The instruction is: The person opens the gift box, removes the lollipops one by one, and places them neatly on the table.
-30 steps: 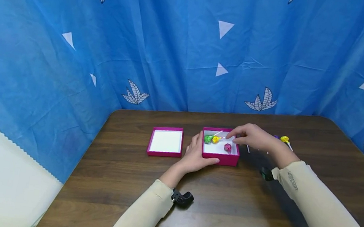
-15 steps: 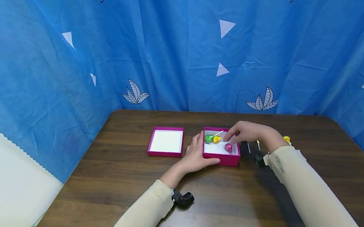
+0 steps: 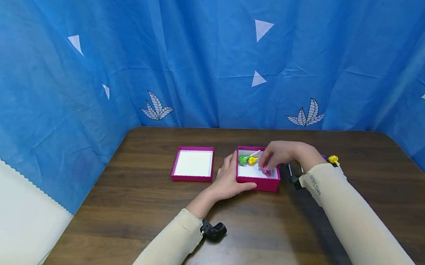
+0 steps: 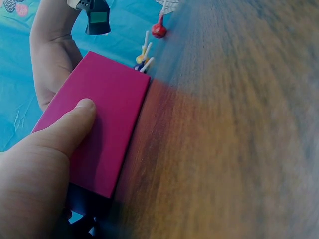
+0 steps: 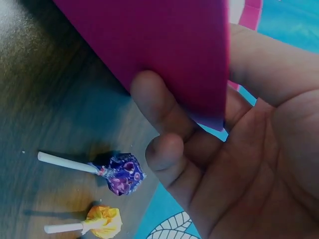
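Observation:
A magenta box (image 3: 268,184) with a white inside stands on the table. My left hand (image 3: 225,185) holds it at its left side, the thumb lying along the front wall. Inside lie a green lollipop (image 3: 243,160), a yellow lollipop (image 3: 252,160) and a pink lollipop (image 3: 266,172). My right hand (image 3: 284,153) reaches in over the right wall, its thumb and a finger bent down around the pink lollipop, which they partly cover. In the right wrist view other fingers of that hand touch the outer wall of the box (image 5: 159,40); the fingertips inside are hidden.
Left of the box lies its shallow magenta lid (image 3: 194,163), white side up. Beyond the right wrist are loose lollipops: a purple lollipop (image 5: 123,174), an orange-yellow lollipop (image 5: 103,222) and a red lollipop (image 4: 159,30). A blue curtain (image 3: 206,60) hangs behind the table.
My right hand has moved left and lower into the box, from above the right side down to the pink lollipop. My left hand and the box have stayed in place.

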Demonstrator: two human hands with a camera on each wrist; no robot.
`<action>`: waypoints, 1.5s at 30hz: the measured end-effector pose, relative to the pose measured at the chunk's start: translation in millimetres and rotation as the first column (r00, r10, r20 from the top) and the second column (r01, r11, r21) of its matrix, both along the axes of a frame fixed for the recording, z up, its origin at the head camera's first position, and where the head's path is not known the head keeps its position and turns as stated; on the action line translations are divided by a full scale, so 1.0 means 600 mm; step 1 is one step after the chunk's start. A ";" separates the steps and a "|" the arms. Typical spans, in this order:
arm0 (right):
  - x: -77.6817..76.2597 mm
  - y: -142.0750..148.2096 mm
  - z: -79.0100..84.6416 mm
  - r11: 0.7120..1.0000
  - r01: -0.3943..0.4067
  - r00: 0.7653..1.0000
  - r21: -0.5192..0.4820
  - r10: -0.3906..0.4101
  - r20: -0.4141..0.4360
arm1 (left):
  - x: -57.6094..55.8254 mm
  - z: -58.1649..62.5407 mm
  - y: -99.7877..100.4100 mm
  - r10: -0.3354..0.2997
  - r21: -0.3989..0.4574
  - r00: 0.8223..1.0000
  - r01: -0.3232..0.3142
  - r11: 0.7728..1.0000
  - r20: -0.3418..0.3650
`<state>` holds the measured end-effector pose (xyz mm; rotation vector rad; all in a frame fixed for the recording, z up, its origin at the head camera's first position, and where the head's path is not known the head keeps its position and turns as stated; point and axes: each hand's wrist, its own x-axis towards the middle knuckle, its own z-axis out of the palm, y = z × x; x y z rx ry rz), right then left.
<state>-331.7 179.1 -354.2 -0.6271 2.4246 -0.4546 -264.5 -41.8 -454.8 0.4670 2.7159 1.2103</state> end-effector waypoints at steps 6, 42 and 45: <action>0.002 -0.003 0.002 1.000 0.002 1.000 0.024 -0.001 -0.026 | -0.001 0.002 0.001 0.002 0.002 1.000 -0.002 1.000 -0.002; 0.025 -0.001 -0.010 0.996 0.071 0.960 -0.045 -0.080 -0.269 | 0.000 -0.004 0.000 -0.012 -0.005 1.000 0.012 1.000 -0.018; 0.026 0.004 -0.011 0.995 0.075 0.951 -0.069 -0.092 -0.294 | 0.001 -0.003 -0.001 -0.013 -0.010 1.000 0.013 1.000 -0.016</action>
